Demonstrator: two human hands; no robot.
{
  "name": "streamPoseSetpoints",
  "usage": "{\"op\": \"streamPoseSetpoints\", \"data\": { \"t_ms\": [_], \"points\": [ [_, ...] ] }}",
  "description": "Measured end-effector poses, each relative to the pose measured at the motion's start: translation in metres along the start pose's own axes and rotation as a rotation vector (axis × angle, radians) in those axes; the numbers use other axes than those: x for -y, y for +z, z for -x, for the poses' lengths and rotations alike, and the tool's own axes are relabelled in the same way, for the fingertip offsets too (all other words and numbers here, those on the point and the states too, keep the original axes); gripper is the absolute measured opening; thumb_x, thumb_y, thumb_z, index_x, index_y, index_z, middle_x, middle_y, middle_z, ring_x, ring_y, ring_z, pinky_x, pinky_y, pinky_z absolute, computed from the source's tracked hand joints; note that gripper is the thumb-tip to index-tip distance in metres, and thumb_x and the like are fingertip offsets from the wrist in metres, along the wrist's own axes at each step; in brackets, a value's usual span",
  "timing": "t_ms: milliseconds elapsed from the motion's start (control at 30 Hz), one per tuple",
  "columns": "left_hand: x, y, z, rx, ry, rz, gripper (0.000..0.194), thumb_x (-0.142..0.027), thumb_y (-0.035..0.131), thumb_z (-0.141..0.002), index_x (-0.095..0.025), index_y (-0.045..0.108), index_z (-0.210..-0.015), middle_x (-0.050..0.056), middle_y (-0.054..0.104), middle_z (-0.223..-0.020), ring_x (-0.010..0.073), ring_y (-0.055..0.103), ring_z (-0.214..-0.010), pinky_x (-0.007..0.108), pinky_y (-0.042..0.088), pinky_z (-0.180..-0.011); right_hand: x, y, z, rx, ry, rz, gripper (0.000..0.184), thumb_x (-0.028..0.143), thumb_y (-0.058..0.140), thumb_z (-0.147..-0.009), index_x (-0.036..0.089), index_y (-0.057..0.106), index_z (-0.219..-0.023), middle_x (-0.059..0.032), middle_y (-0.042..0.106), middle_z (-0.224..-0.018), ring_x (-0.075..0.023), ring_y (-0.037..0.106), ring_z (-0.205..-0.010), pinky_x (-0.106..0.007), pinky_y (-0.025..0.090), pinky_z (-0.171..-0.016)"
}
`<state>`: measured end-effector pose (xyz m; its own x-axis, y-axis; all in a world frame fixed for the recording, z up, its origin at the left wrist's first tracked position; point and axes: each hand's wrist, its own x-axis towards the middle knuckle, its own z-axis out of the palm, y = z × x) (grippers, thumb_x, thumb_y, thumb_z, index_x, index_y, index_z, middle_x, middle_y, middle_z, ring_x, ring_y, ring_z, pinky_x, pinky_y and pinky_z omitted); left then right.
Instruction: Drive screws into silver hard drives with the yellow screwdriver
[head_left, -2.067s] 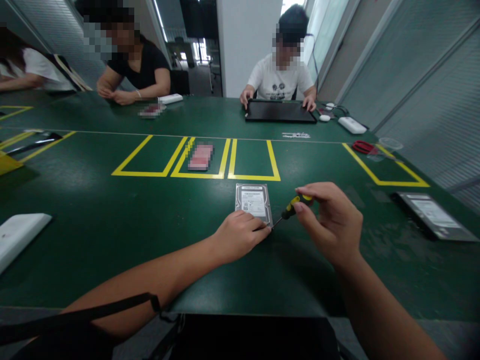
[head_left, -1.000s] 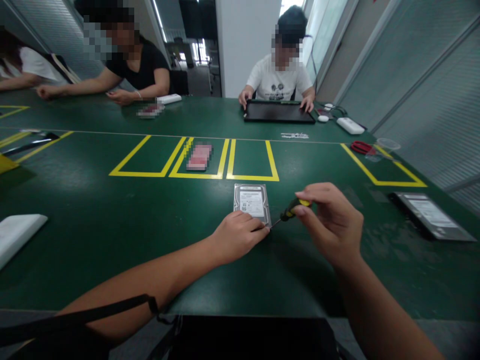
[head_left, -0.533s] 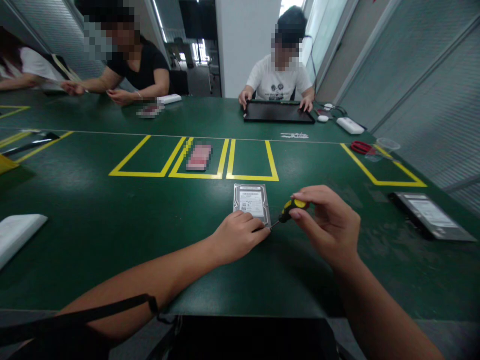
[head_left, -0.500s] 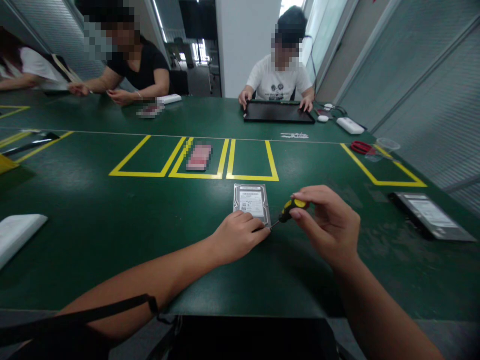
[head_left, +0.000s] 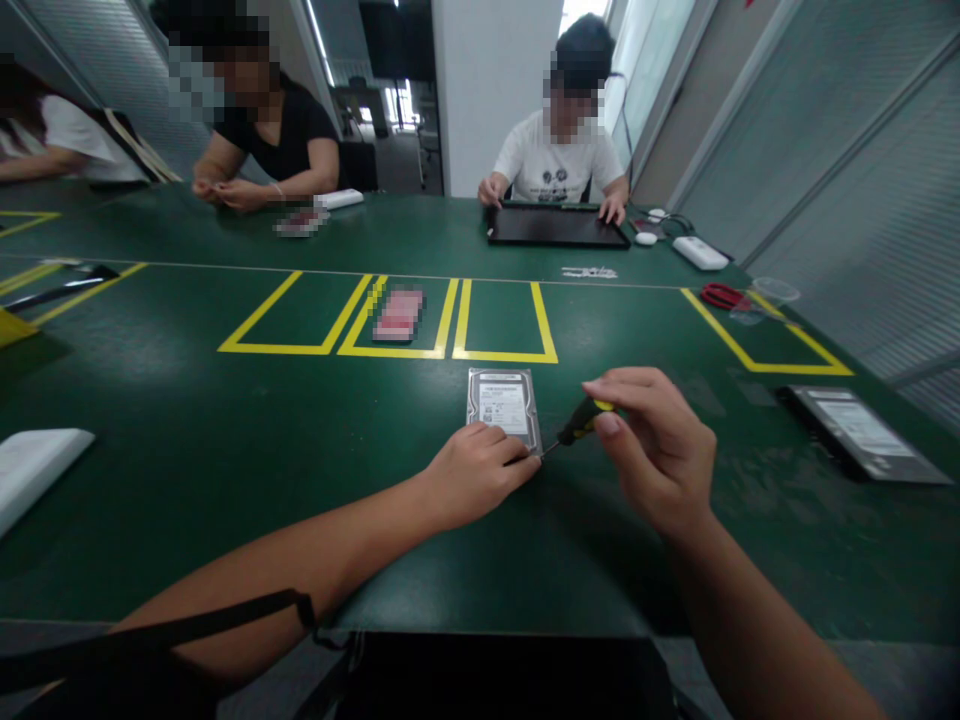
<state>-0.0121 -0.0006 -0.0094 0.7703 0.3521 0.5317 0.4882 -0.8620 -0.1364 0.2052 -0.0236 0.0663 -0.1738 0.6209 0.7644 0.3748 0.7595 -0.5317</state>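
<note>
Centre of the frame, slightly below the middle: hard drive (head_left: 503,405) lying flat, label up, on the green table (head_left: 187,440). Left hand (head_left: 480,478) pressed down on its near edge, fingers curled together and touching the metal casing, forearm stretching off to the lower left. Just right of it, right hand (head_left: 656,450) raised off the tabletop, thumb and fingertips pinched tight around the yellow-and-black handle of a small screwdriver (head_left: 577,426), shaft slanting down and left, tip at the drive's near right corner. Whether the tip sits in a screw: too small to tell. Directly above the drive, three yellow tape boxes (head_left: 390,318) marked out side by side, a blurred pink item (head_left: 400,313) inside the narrow middle one. Right edge of the frame: a second flat device (head_left: 862,430) with a pale label, well apart from the hands. Far left, low: a white slab (head_left: 34,475) partly cut off. Upper centre: a person in a white shirt (head_left: 559,160) with both hands on a black tray (head_left: 555,226). Upper left: another person in black (head_left: 277,130), hands together on the table. Upper right: red scissors (head_left: 724,295) near a clear cup (head_left: 772,290).
</note>
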Motion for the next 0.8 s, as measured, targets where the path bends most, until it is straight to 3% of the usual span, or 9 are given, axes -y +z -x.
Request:
{"op": "streamPoseSetpoints", "data": {
  "t_ms": [300, 533, 800],
  "points": [
    [0.0003, 0.0011, 0.0007, 0.024, 0.0, -0.01, 0.02, -0.026, 0.055, -0.098, -0.023, 0.068, -0.112, 0.004, 0.071, -0.092, 0.0182, 0.064, -0.081, 0.032, 0.049, -0.069, -0.0042, 0.0052, 0.0019, -0.007, 0.017, -0.029, 0.033, 0.013, 0.073, -0.083, 0.025, 0.068, -0.114, -0.003, 0.059, -0.096, -0.0147, 0.057, -0.087, -0.029, 0.046, -0.07],
    [-0.0007, -0.0005, 0.0008, 0.026, -0.007, -0.006, 0.02, -0.027, 0.054, -0.098, -0.023, 0.068, -0.112, 0.003, 0.072, -0.094, 0.0183, 0.064, -0.08, 0.033, 0.048, -0.068, 0.0007, 0.0046, 0.0018, 0.03, 0.017, -0.038, 0.031, 0.011, 0.063, -0.089, 0.023, 0.067, -0.117, -0.0055, 0.066, -0.108, -0.0186, 0.061, -0.098, -0.035, 0.049, -0.079],
    [0.0004, -0.0008, 0.0007, 0.034, -0.006, -0.006, 0.021, -0.026, 0.054, -0.098, -0.023, 0.068, -0.113, 0.004, 0.072, -0.095, 0.0186, 0.064, -0.081, 0.033, 0.048, -0.069, -0.002, 0.0037, 0.0032, 0.045, 0.026, -0.034, 0.033, 0.014, 0.067, -0.087, 0.024, 0.066, -0.118, -0.0056, 0.064, -0.109, -0.018, 0.06, -0.098, -0.032, 0.048, -0.074]
  ]
}}
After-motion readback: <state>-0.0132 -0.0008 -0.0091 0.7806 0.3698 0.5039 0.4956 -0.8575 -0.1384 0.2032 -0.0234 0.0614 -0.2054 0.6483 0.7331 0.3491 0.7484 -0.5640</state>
